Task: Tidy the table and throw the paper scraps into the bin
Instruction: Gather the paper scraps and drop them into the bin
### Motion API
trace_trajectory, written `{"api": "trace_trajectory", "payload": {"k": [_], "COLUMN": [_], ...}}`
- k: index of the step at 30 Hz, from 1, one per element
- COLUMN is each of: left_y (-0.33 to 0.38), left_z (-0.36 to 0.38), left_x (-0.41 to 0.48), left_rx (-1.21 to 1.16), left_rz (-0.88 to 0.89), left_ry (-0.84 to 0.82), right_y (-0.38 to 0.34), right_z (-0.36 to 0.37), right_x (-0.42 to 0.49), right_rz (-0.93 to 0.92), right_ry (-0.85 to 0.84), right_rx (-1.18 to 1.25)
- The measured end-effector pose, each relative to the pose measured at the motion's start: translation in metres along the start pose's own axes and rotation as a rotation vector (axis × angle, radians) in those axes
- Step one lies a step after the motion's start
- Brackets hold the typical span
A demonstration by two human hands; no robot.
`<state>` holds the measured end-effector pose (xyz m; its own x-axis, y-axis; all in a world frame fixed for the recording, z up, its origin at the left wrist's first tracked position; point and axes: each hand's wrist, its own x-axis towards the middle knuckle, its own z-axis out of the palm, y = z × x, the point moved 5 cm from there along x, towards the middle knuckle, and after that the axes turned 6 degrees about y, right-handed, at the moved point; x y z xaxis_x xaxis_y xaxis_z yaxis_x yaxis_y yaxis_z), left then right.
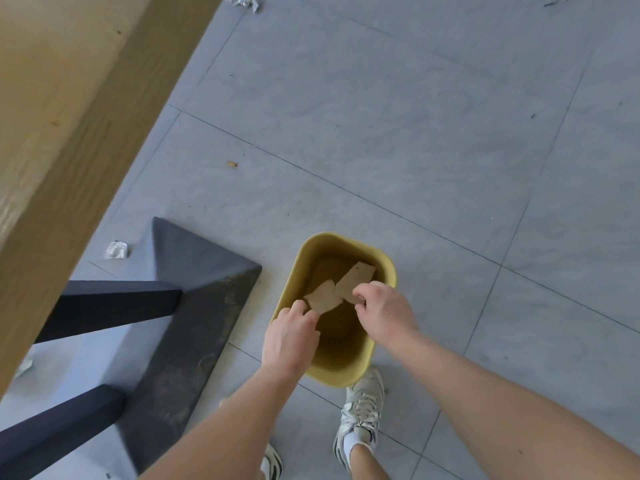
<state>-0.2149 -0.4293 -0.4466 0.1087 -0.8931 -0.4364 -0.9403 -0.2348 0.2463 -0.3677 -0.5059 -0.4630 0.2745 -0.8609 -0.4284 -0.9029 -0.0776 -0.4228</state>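
A yellow bin (388,271) stands on the grey tiled floor below me. Over its opening, my left hand (291,337) pinches a brown paper scrap (323,297) at its near corner. My right hand (384,311) pinches a second, longer brown paper scrap (356,277) by its near end. Both scraps hang inside the rim of the bin and touch each other in the middle. I cannot make out anything else in the bin.
The wooden table edge (69,133) runs along the left, with its dark base (194,296) and legs beside the bin. Crumpled white paper (116,250) lies on the floor under the table, and more paper (242,0) at the far top. My shoes (362,410) stand by the bin.
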Motion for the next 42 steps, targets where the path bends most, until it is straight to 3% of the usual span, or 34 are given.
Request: {"api": "trace_trajectory", "payload": {"k": [15,25,33,42], "left_y": [0.033,0.057,0.069,0.013], "left_z": [-0.107,-0.23,-0.335,-0.41], "left_x": [-0.055,-0.131,-0.203,-0.264], "left_rx": [0.044,0.016,0.029,0.132], "left_rz": [0.033,0.088,0.189,-0.008], "left_ry": [0.13,0.259,0.455,0.556], "right_y": [-0.051,-0.118,-0.188,-0.296], "right_z": [-0.082,-0.182,-0.274,-0.316], "right_x": [-0.051,-0.112,-0.163,-0.188], "right_rz": [-0.031,-0.097,-0.255,-0.524], "right_ry": [0.016,0.083,0.259,0.285], "right_rx": [-0.063,-0.128,-0.14,-0.124]}}
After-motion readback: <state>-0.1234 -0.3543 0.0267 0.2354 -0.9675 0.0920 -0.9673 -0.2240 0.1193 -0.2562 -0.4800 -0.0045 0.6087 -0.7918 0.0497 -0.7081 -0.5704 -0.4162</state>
